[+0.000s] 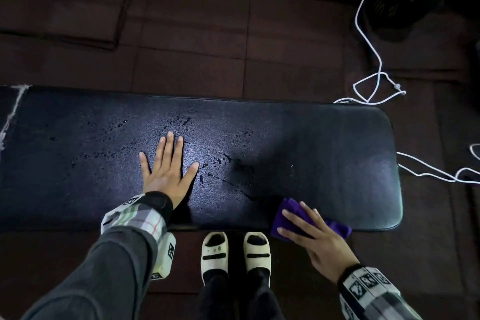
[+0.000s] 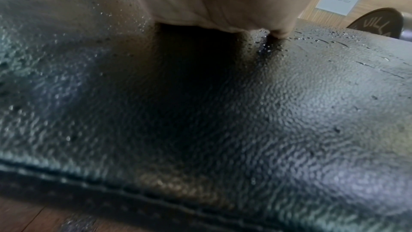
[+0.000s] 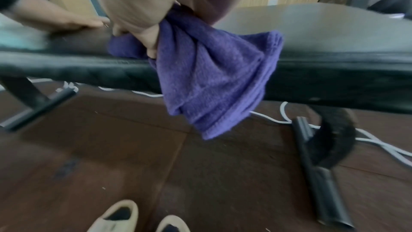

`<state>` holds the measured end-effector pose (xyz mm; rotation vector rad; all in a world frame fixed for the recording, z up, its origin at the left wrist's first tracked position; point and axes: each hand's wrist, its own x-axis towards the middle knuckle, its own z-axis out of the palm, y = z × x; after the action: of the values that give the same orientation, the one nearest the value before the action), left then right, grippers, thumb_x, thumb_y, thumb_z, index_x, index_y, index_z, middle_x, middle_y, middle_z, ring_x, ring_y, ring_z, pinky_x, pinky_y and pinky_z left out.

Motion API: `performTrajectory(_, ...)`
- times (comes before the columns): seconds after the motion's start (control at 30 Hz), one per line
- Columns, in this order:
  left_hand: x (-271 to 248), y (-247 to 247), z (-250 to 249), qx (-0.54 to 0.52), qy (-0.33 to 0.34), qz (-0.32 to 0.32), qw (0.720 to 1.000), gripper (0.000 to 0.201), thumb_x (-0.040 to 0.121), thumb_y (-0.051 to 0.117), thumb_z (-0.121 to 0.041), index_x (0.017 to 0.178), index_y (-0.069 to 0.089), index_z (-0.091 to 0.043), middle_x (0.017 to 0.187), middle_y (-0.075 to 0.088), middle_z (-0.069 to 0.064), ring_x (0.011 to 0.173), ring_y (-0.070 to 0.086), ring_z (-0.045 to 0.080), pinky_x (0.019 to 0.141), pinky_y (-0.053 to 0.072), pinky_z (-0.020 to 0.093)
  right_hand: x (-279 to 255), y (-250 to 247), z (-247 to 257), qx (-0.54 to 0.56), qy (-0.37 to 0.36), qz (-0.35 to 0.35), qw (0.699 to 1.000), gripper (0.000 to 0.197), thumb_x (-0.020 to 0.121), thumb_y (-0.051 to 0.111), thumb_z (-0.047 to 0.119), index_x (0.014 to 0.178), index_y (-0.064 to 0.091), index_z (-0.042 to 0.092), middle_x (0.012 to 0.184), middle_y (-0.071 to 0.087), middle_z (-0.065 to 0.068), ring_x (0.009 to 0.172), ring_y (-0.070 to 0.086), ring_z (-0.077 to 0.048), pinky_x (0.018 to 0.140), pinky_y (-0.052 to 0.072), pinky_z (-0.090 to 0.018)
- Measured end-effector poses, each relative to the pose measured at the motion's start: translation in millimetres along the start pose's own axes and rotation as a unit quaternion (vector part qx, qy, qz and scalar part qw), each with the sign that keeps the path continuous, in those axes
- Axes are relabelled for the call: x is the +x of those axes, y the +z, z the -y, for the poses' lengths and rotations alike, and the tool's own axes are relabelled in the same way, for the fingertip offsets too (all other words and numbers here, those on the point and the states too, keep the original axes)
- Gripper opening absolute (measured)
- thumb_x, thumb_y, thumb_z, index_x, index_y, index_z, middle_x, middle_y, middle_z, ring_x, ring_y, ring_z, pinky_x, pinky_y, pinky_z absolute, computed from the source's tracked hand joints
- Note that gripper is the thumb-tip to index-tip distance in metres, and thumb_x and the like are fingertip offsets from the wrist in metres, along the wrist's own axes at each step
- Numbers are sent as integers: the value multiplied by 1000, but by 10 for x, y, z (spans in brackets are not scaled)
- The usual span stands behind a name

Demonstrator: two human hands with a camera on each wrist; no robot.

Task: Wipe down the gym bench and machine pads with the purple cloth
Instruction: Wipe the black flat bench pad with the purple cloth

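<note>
At the near edge of the black padded vinyl desk [image 1: 324,153], my right hand [image 1: 315,240] holds the purple terry cloth [image 3: 211,77], fingers curled round it. My left hand [image 1: 167,169] presses flat, fingers spread, among droplets; next, I judge, comes sweeping leftward over them.

Your black padded gym bench [image 1: 298,138] runs left to right in front of you, its textured top speckled with wet droplets [image 1: 181,122] around the middle. Your left hand [image 1: 166,169] lies flat on it. At the near edge your right hand [image 1: 314,239] holds the purple cloth [image 1: 293,209], which hangs down over the side.
</note>
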<state>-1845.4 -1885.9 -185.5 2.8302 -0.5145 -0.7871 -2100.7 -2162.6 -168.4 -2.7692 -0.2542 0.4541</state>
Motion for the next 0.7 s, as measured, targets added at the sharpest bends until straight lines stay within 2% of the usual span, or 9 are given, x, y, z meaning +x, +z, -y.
performTrajectory(0.13,-7,-17,7,-5,4,3,1000,77,78,-5,-73,142,-27,-36,148,-36,-19,133,-37,-3,99,-39,33,18,-111,-132,28,44,-3,999,102,62,75,-5,141,32,43,154,21,13,144,10,-24,108,22,-45)
performTrajectory(0.23,-21,-32,32,-9,7,7,1000,74,79,-4,-73,139,-29,-39,146,-39,-21,130,-40,-5,98,-40,31,232,-231,-229,46,94,-19,994,104,68,70,-5,143,20,47,156,11,16,144,4,-22,103,28,-32)
performTrajectory(0.3,-20,-44,48,-11,11,7,1000,74,79,-3,-74,139,-29,-41,146,-39,-22,130,-40,-7,98,-40,30,428,-305,-297,65,113,-38,991,103,75,65,-6,143,13,52,155,4,21,145,2,-23,98,32,-28)
performTrajectory(0.37,-17,-65,57,-14,13,8,1000,75,77,-3,-75,140,-27,-42,148,-36,-23,131,-38,-7,99,-39,29,658,-363,-389,80,128,-47,987,97,82,57,-6,141,9,54,155,1,21,144,2,-26,102,29,-32)
performTrajectory(0.5,-51,-109,112,-18,19,0,1000,76,76,-4,-75,143,-21,-43,151,-30,-22,139,-26,-3,112,-24,35,1131,-481,-553,76,156,-65,983,79,87,50,-5,144,21,41,154,7,12,143,10,-38,108,30,-49)
performTrajectory(0.6,-94,-107,234,-11,19,-11,1000,73,77,-3,-73,143,-19,-45,153,-26,-21,141,-22,-2,116,-17,41,1461,-585,-619,68,187,-69,978,62,94,43,3,146,25,31,155,4,10,143,9,-38,112,24,-46)
performTrajectory(0.7,-96,-125,465,-9,4,-34,999,70,80,0,-71,145,-12,-47,155,-22,-19,140,-19,-2,117,-17,44,1734,-698,-644,59,206,-65,975,59,95,41,6,148,21,23,158,5,-3,142,7,-42,116,10,-43)
